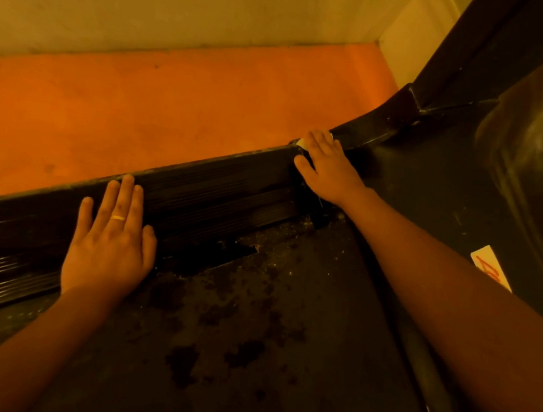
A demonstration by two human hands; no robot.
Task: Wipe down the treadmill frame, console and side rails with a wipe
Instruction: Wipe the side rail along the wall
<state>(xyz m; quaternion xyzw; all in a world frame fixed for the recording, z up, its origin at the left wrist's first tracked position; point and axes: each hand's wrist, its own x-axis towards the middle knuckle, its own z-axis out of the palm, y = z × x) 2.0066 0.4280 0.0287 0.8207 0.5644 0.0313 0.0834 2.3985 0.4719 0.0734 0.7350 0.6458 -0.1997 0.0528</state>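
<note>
The ribbed black side rail runs from lower left to upper right. Our left hand lies flat on it, fingers straight, holding nothing; our right hand, fingers extended, presses a pale wipe onto its far end.

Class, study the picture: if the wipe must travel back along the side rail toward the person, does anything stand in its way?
Yes. The left hand rests flat on the side rail, nearer the person than the wipe under the right hand. Nothing else shows on the rail between them.
</note>
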